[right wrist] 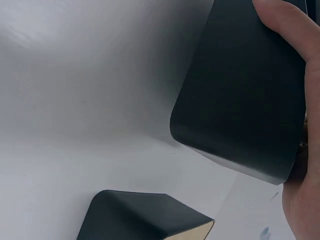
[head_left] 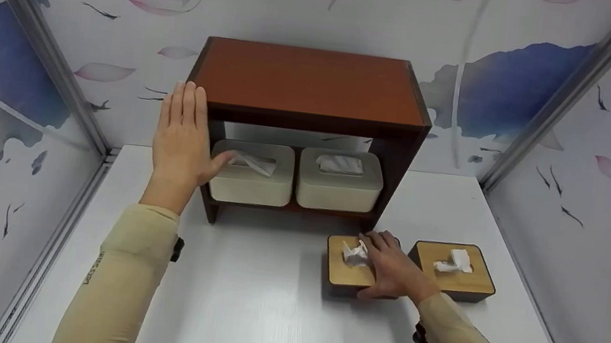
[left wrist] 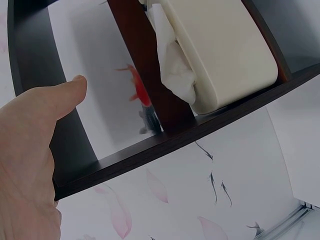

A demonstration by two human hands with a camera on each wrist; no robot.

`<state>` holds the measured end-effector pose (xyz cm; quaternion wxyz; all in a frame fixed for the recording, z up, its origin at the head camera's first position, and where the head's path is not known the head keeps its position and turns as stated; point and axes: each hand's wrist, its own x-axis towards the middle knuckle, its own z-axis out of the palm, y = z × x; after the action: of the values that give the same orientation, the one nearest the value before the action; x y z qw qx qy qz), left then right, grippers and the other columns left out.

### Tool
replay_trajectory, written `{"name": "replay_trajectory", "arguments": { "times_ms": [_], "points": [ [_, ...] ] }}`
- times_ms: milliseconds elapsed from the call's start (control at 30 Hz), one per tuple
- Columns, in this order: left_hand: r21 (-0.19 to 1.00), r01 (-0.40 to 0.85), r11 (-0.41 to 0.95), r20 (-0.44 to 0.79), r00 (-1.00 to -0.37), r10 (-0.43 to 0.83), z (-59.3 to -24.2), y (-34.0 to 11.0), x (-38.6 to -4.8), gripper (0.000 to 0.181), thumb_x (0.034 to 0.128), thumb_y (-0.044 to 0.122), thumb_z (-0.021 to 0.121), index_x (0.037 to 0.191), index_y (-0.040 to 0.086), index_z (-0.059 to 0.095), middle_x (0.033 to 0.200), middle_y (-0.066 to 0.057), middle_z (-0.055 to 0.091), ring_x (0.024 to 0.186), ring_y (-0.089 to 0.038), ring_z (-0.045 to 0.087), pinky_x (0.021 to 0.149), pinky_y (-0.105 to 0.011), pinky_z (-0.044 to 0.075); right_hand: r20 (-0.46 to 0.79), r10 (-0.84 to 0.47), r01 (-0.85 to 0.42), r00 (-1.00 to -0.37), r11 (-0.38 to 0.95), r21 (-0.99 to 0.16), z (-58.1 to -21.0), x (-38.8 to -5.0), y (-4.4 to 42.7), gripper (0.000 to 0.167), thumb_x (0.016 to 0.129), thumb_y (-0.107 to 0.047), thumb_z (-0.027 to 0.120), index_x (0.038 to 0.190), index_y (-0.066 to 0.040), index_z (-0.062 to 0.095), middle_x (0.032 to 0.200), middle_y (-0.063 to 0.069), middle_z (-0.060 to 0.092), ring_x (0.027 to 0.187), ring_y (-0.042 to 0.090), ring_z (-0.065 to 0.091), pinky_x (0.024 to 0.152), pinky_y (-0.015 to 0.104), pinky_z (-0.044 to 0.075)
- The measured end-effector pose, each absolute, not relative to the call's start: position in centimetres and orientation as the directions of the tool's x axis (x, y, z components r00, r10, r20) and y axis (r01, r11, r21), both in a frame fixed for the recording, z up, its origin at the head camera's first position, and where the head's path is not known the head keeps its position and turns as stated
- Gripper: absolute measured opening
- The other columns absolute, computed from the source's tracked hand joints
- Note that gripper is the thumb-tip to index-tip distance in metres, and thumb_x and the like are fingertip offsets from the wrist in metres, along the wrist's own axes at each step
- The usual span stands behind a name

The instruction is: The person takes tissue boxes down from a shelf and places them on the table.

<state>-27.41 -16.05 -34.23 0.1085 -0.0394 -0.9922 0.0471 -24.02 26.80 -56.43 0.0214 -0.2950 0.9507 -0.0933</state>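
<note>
My left hand [head_left: 183, 145] rests against the left side of a small brown wooden shelf [head_left: 316, 82], fingers straight and thumb spread toward the front. Two cream tissue boxes, one on the left [head_left: 249, 189] and one on the right [head_left: 337, 194], stand side by side on its lower board, tissue showing at each slot. In front of the shelf's right end, my right hand [head_left: 393, 271] grips a dark tissue box with a wooden lid [head_left: 342, 274], thumb on the near side and fingers over the far side. The right wrist view shows its dark wall [right wrist: 240, 95] close up.
A second wooden-lidded tissue box [head_left: 470, 279] stands just right of the held one. The white table [head_left: 242, 303] lies between patterned walls [head_left: 324, 16] at the back and sides, with metal corner posts [head_left: 47, 41].
</note>
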Motion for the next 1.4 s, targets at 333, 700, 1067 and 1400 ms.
{"name": "replay_trajectory", "arguments": {
  "times_ms": [333, 700, 1067, 1400],
  "points": [
    [-0.104, 0.065, 0.992, 0.217, -0.972, 0.086, -34.2, -16.1, -27.4, 0.118, 0.0871, 0.073, 0.047, 0.152, -0.002, -0.017, 0.162, -0.023, -0.011, 0.152, -0.036, -0.009, 0.125, -0.047, -0.003, -0.045, -0.513, -0.489, -0.857, 0.838, -0.242, -57.5, -24.4, 27.8, 0.125, 0.056, -0.059, 0.087, 0.153, -0.004, 0.028, 0.152, 0.020, 0.035, 0.142, 0.045, 0.028, 0.115, 0.060, 0.028],
    [-0.109, 0.055, 0.992, 0.225, -0.971, 0.079, -34.2, -16.0, -27.4, 0.118, 0.0866, 0.072, 0.048, 0.152, -0.002, -0.016, 0.162, -0.022, -0.010, 0.152, -0.036, -0.009, 0.125, -0.047, -0.004, 0.011, -0.538, -0.524, -0.843, 0.817, -0.241, -58.7, -24.8, 28.4, 0.126, 0.053, -0.057, 0.089, 0.150, 0.000, 0.032, 0.147, 0.021, 0.040, 0.138, 0.042, 0.033, 0.114, 0.059, 0.031],
    [-0.114, 0.053, 0.992, 0.198, -0.977, 0.075, -34.2, -15.9, -27.5, 0.118, 0.0874, 0.072, 0.047, 0.151, -0.002, -0.019, 0.162, -0.022, -0.013, 0.152, -0.036, -0.011, 0.125, -0.047, -0.006, 0.021, -0.540, -0.528, -0.841, 0.812, -0.248, -59.5, -24.6, 29.0, 0.125, 0.053, -0.051, 0.091, 0.150, 0.000, 0.031, 0.149, 0.023, 0.038, 0.138, 0.043, 0.034, 0.116, 0.061, 0.024],
    [-0.122, 0.052, 0.991, 0.198, -0.977, 0.075, -34.2, -16.0, -27.5, 0.119, 0.0874, 0.072, 0.047, 0.151, -0.002, -0.020, 0.162, -0.023, -0.013, 0.152, -0.036, -0.012, 0.125, -0.047, -0.006, -0.062, -0.520, -0.487, -0.852, 0.830, -0.272, -59.1, -24.3, 28.6, 0.126, 0.059, -0.044, 0.091, 0.153, 0.003, 0.022, 0.159, 0.029, 0.019, 0.147, 0.046, 0.018, 0.117, 0.062, 0.019]
  ]
}}
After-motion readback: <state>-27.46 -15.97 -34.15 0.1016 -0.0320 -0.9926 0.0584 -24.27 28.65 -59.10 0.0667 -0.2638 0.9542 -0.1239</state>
